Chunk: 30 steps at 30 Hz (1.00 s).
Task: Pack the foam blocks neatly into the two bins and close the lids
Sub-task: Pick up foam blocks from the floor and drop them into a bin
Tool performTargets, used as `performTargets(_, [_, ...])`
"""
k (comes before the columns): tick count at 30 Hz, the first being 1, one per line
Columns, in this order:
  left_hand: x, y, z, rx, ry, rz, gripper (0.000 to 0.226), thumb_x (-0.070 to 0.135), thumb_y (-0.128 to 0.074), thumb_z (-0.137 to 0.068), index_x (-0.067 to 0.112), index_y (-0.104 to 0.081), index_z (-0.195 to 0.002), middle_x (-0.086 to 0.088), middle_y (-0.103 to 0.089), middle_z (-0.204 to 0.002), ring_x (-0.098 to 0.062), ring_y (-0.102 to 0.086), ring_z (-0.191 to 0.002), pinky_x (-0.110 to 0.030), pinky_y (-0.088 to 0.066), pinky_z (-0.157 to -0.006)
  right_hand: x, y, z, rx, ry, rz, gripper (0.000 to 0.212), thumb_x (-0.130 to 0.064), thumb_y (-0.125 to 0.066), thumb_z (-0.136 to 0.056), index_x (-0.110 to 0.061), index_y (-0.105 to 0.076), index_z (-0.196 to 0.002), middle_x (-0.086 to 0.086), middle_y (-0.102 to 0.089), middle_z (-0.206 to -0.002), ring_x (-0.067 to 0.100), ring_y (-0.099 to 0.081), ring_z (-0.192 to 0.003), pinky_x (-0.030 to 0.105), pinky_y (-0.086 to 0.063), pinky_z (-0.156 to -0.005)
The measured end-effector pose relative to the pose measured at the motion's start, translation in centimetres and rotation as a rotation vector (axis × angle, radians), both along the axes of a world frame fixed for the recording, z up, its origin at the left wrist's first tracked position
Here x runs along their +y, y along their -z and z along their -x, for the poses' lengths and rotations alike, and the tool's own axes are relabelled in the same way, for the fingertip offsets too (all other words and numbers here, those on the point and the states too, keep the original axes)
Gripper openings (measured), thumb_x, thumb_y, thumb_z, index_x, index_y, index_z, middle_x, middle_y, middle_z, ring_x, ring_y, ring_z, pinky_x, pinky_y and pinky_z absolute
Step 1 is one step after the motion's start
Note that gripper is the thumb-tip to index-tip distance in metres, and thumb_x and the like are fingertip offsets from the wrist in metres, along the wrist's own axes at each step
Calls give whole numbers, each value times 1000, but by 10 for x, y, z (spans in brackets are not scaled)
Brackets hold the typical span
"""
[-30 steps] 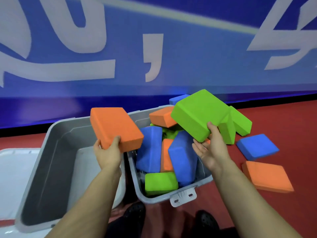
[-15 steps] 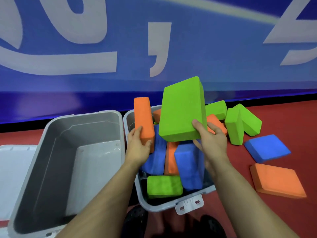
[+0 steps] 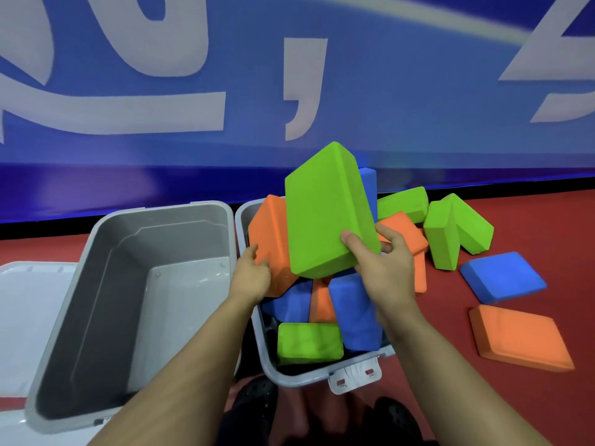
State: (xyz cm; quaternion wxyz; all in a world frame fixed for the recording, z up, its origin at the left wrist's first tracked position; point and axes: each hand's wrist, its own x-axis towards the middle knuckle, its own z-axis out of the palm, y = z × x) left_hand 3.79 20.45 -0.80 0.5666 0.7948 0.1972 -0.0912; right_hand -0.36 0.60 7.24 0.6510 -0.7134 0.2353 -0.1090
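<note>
1. Nearest the camera, two bare forearms are reaching forward over a pair of dark shoes (image 3: 254, 400), which are standing on the red floor (image 3: 547, 397) between the two bins.
2. The left bin (image 3: 80, 284) is sitting open, its grey rim running wide around a bare bottom, with its white lid (image 3: 29, 310) lying just beside its left edge.
3. The right bin (image 3: 267, 358) is sitting just beside the left one, rims nearly touching; a white latch (image 3: 354, 378) is hanging from its near edge.
4. Inside it, a low green block (image 3: 309, 342) is lying against the near wall, while a tall blue block (image 3: 354, 310) is standing on end among other blue and orange blocks behind it.
5. The left hand (image 3: 251, 278) is gripping a held orange block (image 3: 273, 243) by its lower left edge, over the bin's left rim.
6. The right hand (image 3: 383, 268) is clasping a big green block (image 3: 328, 214) at its lower right corner, thumb on the front face, tilted above the heap.
7. To the right, a flat orange block (image 3: 518, 339) and a flat blue block (image 3: 502, 275) are lying apart on open floor.
8. Farther off, a pair of green blocks (image 3: 457, 230) are leaning together, possibly touching the wall's dark base.
9. The blue wall (image 3: 386, 91) is carrying large pale letters.
</note>
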Motion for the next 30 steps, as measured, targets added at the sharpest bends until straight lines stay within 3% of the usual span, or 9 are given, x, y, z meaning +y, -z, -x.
performTargets(2, [9, -5, 1, -32, -117, 24, 49, 11, -49, -102, 8, -43, -151, -14, -50, -150, -29, -50, -136, -41, -38, -116, 6, -2, -2, 48, -30, -238, 50, -37, -84, -81, -23, -61, -122, -3, -72, -108, 5, -72, -92, 44, -60, -92])
performTargets(4, [17, -11, 3, -66, -218, 37, 45, 16, -50, -103, 8, -48, -147, -11, -56, -143, -27, -54, -130, -39, -40, -114, 11, 3, -6, 123, -61, -254, 47, -35, -79, -86, -18, -59, -125, -6, -70, -106, 5, -69, -93, 44, -60, -91])
performTargets(9, [24, -25, 15, -104, -222, 143, 35, 30, -53, -99, 15, -59, -131, -8, -65, -131, -28, -62, -117, -45, -48, -107, 17, 27, -9, 290, -162, 349, 53, -63, -63, -86, -22, -67, -119, 3, -71, -116, 27, -64, -112, 42, -51, -96])
performTargets(14, [3, -28, 29, -103, 79, 132, 42, 25, -55, -105, 19, -45, -145, 4, -56, -134, -7, -63, -101, -13, -53, -77, 8, 36, -8, 315, -220, 816, 51, -56, -52, -97, -16, -69, -123, 18, -68, -118, 40, -57, -114, 42, -47, -90])
performTargets(17, [-5, -26, 35, -115, 144, 108, 56, 25, -61, -101, 23, -38, -152, -2, -55, -140, -18, -67, -106, -38, -62, -85, 0, 41, -7, 263, -210, 941, 45, -47, -58, -97, -13, -68, -124, 17, -65, -117, 40, -54, -113, 42, -44, -94])
performTargets(20, [-6, -29, 36, -125, 123, 102, 61, 34, -67, -91, 23, -41, -145, -7, -53, -139, -28, -68, -106, -51, -63, -79, -5, 37, -7, 251, -258, 884, 40, -44, -65, -94, -17, -67, -123, 9, -67, -120, 34, -59, -115, 41, -49, -90])
performTargets(24, [-6, -20, 35, -109, 86, 43, 53, 22, -68, -97, 15, -37, -140, -10, -53, -128, -19, -64, -93, -36, -61, -72, -18, 27, -11, 147, -156, 701, 27, -40, -68, -91, -22, -72, -111, 2, -71, -117, 28, -64, -111, 40, -52, -90])
performTargets(28, [-8, -16, 34, -67, -3, 69, 81, 41, -75, -89, 18, -25, -148, -12, -49, -133, -27, -57, -116, -28, -52, -79, -45, 30, -16, 204, -140, 559, 36, -35, -71, -91, -11, -70, -117, 11, -70, -121, 29, -63, -115, 43, -50, -98])
performTargets(30, [-10, -16, 32, -84, -41, 75, 101, 62, -75, -71, 23, -25, -149, -12, -48, -140, -30, -57, -123, -41, -54, -96, -52, 35, -14, 264, -185, 501, 42, -35, -72, -91, -7, -67, -122, 12, -68, -124, 29, -62, -117, 42, -48, -101])
